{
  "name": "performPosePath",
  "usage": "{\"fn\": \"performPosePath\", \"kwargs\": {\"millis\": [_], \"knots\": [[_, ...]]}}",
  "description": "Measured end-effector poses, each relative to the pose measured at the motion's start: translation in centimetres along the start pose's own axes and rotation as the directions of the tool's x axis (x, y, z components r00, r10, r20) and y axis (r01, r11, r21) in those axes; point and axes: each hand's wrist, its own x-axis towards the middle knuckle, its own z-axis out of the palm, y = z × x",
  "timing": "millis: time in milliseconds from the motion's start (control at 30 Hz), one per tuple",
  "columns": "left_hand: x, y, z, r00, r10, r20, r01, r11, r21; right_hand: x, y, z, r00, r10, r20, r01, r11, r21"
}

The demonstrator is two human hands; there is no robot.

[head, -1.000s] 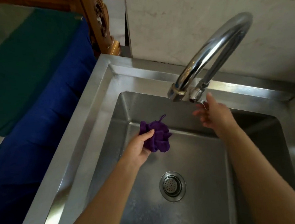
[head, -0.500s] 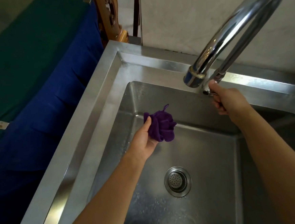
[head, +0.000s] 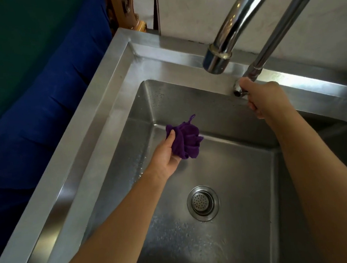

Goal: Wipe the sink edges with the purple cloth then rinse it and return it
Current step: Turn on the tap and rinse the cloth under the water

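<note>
left hand [head: 165, 156] grasps the purple cloth [head: 187, 140] over the sink [head: 96, 108]; right hand [head: 264, 98] clenched round the tap handle [head: 238, 88]

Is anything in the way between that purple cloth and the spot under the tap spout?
Nothing visible. The left hand holds the purple cloth bunched over the basin, lower left of the spout, only open air between them. The right hand grips the tap handle, off to the side.

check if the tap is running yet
Off, as far as shows: no water falls from the spout, though the right hand grips the tap handle.
</note>
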Motion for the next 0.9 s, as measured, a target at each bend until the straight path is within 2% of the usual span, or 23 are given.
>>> {"fn": "performPosePath", "kwargs": {"millis": [300,900], "knots": [[2.4,-1.8,-1.3,0.999,-0.03,-0.045,0.031,0.999,0.024,0.4,0.0,0.1,0.999,-0.034,-0.034,0.035,0.999,0.017],[6.3,-4.1,-2.5,0.999,-0.039,-0.034,0.039,0.999,0.014,1.1,-0.4,-0.5,0.997,-0.03,0.074,0.033,0.999,-0.041]]}}
